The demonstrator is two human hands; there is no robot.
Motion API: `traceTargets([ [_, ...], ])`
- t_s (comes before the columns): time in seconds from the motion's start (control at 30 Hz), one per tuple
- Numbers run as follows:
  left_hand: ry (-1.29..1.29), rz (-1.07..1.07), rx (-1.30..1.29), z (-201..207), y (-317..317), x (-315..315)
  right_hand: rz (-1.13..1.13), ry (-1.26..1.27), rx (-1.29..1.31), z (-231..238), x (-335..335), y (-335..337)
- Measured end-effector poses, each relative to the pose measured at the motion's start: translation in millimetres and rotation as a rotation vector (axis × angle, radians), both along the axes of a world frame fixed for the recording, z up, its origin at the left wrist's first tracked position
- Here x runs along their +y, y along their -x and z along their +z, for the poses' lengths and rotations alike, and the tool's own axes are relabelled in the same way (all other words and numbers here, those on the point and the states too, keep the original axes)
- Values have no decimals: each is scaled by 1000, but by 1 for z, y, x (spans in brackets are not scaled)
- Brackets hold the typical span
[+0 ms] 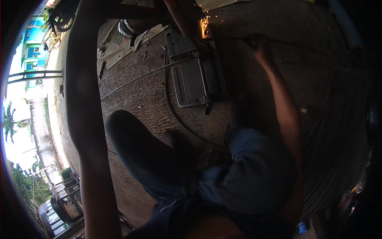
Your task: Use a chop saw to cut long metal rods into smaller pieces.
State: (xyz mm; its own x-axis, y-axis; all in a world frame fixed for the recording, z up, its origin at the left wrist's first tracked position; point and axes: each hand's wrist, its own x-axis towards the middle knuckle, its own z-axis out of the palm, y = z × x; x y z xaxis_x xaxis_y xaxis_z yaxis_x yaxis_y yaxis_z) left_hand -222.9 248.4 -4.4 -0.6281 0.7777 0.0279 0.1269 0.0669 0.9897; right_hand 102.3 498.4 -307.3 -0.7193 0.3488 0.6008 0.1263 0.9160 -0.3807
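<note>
1. The saw (195, 73), a cut-off machine with a flat grey base, sits on the dirt floor (151, 99) ahead of the person's knees. Being low on the floor, it lets long stock lie level across it.
2. Sparks (204, 26) spray at the far end of the saw, where the blade arm (184, 16) comes down; the blade itself is hidden in shadow.
3. The right hand (259, 43) is just right of the sparks, clenched around a thin rod (230, 38) that runs across the saw to the blade. The grip is close to the cut, probably to keep the rod from jumping or turning.
4. The left arm (85, 119) reaches up past the left of the saw, out of the top edge. The hand is not in view, so whether it is clenched or released cannot be told; judging by the arm's line, it may be on the saw's handle.
5. A cable (175, 115) loops from the near end of the saw toward the knees, clear of the blade.
6. The person crouches; one knee (131, 139) is near the saw's left corner, and the legs stay behind the base, away from the sparks.
7. Boards (119, 51) lie well left of the saw's far end.
</note>
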Motion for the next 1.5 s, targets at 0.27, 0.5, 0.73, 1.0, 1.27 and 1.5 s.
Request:
traceTargets([
  [0.27, 107, 240, 98, 26, -35, 5, 8, -2, -12, 2, -2, 7],
  [0.5, 93, 161, -38, 21, -44, 5, 33, 9, -25, -7, 5, 6],
  [0.73, 88, 265, -57, 26, -50, 8, 12, -28, -42, -11, 8, 9],
  [1.0, 138, 264, -142, 29, -51, 8, -15, -72, -83, -23, 19, 22],
  [1.27, 104, 332, -125, 32, -66, 16, -20, -32, -128, -18, 24, 24],
  [1.5, 24, 142, -154, 17, -28, -1, -24, -81, -15, -19, 11, 19],
])
